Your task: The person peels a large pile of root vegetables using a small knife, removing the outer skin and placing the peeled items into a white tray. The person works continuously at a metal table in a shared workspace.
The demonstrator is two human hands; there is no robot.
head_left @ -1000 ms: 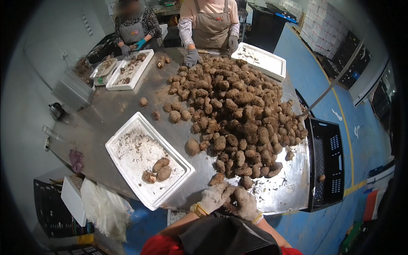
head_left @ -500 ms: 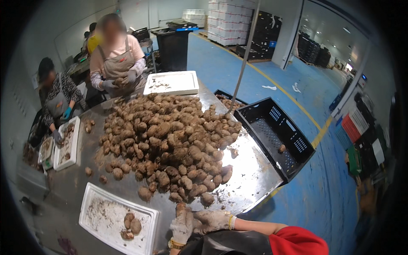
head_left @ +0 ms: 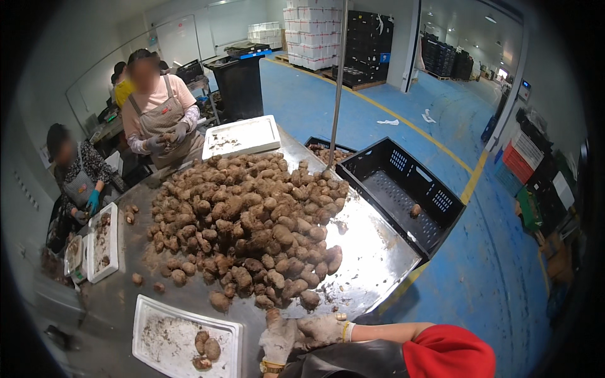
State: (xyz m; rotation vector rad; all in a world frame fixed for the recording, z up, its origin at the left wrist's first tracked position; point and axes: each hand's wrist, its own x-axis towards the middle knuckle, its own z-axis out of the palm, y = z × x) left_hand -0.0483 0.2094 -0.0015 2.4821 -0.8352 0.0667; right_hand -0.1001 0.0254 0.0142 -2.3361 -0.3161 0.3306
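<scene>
One tuber (head_left: 273, 314) in the left hand (head_left: 278, 341), on the near side of the heap (head_left: 246, 217)

We see the gloved left hand gripping the tuber, its end poking out past the fingers toward the heap. The gloved right hand (head_left: 320, 329) lies against the left, also on the heap's near side; we cannot tell whether it is closed on anything.

The heap of brown, earthy tubers rests on a metal table (head_left: 378, 261). To the heap's near left we find a white tray (head_left: 156, 343) with three tubers (head_left: 212, 348) in it. Right of the heap stands a black crate (head_left: 384, 183) holding a single loose tuber (head_left: 415, 210). Beyond the heap we see a second white tray (head_left: 252, 134) and a co-worker in a checked apron (head_left: 162, 112), both gloved hands together.
</scene>
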